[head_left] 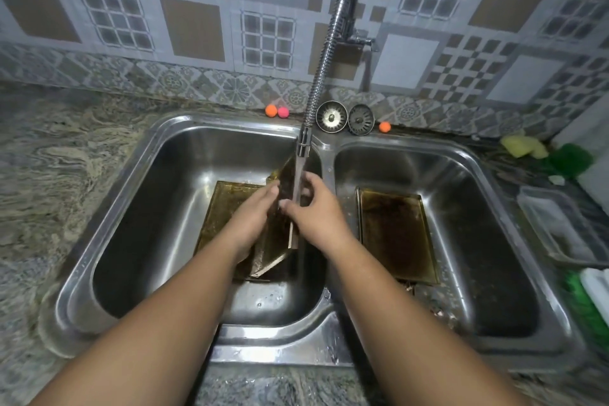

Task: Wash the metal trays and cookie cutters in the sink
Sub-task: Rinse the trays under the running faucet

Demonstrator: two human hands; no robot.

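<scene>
The tray (275, 237) is tipped on edge under the tap (303, 142), likely so water sheets off. The right hand (316, 214) has a clenched grip on its rim, and the left hand (252, 219) braces it flat-fingered.

- L hand (253, 217) flat against tilted tray (278, 241), R hand (316, 211) grips its edge, under tap (303, 145) stream, L basin.
- 2nd tray (220, 208) flat beneath; 3rd tray (395, 234) in R basin.
</scene>
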